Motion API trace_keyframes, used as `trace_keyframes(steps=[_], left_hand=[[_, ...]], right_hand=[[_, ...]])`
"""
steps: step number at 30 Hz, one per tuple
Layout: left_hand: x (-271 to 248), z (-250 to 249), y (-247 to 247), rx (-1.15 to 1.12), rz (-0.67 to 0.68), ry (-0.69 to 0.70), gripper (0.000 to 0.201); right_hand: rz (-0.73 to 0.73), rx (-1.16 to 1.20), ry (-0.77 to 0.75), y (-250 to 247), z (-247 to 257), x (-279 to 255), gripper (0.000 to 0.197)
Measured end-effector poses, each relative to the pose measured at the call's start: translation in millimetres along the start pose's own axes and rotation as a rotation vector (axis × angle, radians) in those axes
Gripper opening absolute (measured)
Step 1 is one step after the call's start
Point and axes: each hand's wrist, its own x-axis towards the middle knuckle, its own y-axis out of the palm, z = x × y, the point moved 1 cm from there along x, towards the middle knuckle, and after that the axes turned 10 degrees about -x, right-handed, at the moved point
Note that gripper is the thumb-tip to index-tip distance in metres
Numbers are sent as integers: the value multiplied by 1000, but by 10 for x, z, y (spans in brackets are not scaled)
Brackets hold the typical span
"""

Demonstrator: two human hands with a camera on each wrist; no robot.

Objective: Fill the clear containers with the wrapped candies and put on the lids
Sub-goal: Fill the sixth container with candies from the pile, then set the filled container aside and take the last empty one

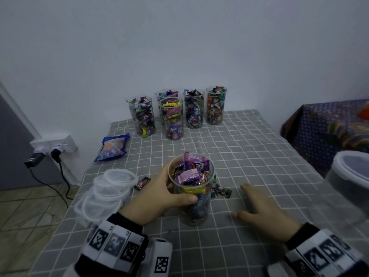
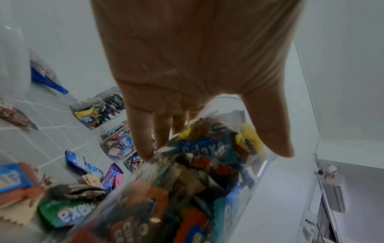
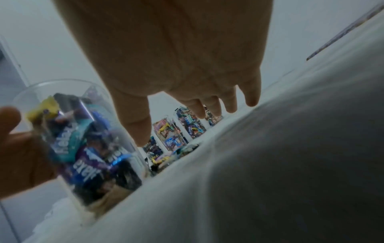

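Observation:
A tall clear container (image 1: 194,196) heaped with wrapped candies stands on the grey checked tablecloth (image 1: 249,156) near me, without a lid. My left hand (image 1: 159,196) grips it just under the rim, thumb in front (image 2: 268,131), fingers (image 2: 143,136) behind. My right hand (image 1: 261,208) hovers flat and blurred just right of it, fingers spread (image 3: 251,93), holding nothing. Several filled, lidless containers (image 1: 173,118) stand in a group at the back. A stack of clear lids (image 1: 107,192) lies to the left. Loose candies (image 1: 221,191) lie beside the near container.
A blue candy bag (image 1: 112,146) lies at the table's left edge. A large clear tub with a lid (image 1: 351,176) sits at the right. One loose candy (image 1: 142,182) rests near the lids. A wall socket with plugs (image 1: 54,146) is at left, a patterned cloth (image 1: 329,126) at right.

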Motion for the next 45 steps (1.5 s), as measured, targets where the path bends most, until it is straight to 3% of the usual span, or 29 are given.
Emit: trace_keyframes(steps=[2,6,9,11,16,21,25,29,36,43,45], left_hand=[[8,15,8,23,-33,23,92],[29,23,45,36,-122,55,88],[54,4,59,45,-180,69,82],[94,-25,41,18,-205,71,88],[276,-255,-49,12,-243,139,87],[608,-446,-297,185,-388,179,84],[935,-401,-479,234,-545,217,54],[1173,-235,-653,240,-716,180,68],[1384,29,-851,242,-858,120,66],[1370,72,-838,135,-905,101,93],[1303,75,-730,106,-996,166,84]], right_hand=[[6,-102,20,76,-18,-22,88],[-23,-287,28,290,-30,-7,131],[-81,-322,44,401,-41,9,136],[-99,-327,58,443,-57,23,141],[-104,-335,58,469,-72,21,138],[-124,-332,50,486,-81,25,139],[-152,-329,36,484,-78,17,118],[-152,-330,25,477,-77,10,131],[-164,-303,28,469,-71,12,114],[-167,-309,25,474,-84,13,111],[-155,-291,16,453,-91,3,118]])
